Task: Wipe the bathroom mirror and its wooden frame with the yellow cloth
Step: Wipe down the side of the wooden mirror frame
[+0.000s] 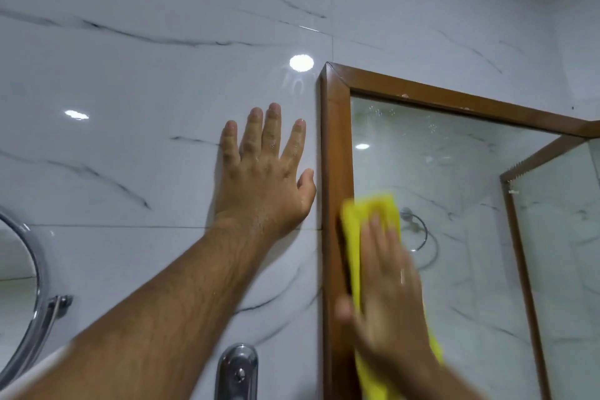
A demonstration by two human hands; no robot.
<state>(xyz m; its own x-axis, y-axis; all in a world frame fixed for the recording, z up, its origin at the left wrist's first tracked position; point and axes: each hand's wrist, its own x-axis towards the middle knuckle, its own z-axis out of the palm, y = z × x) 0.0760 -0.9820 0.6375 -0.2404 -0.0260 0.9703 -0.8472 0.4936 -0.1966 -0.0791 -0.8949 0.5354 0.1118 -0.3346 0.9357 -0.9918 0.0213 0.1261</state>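
I am pressing the yellow cloth [370,214] flat under my right hand [388,289], fingers together, against the mirror [454,204] just beside the left side of its wooden frame [336,156]. My left hand [264,172] is resting spread and empty on the marble wall [162,75], just left of that frame.

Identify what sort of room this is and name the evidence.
Most likely a bathroom: glossy marble-look wall tiles, a wood-framed wall mirror reflecting a chrome towel ring, and a round chrome swivel mirror.

mirror [454,204]: no readable text
wooden frame [336,156]: no label or brand
yellow cloth [357,237]: no print
wall tiles [162,75]: no signs or numbers
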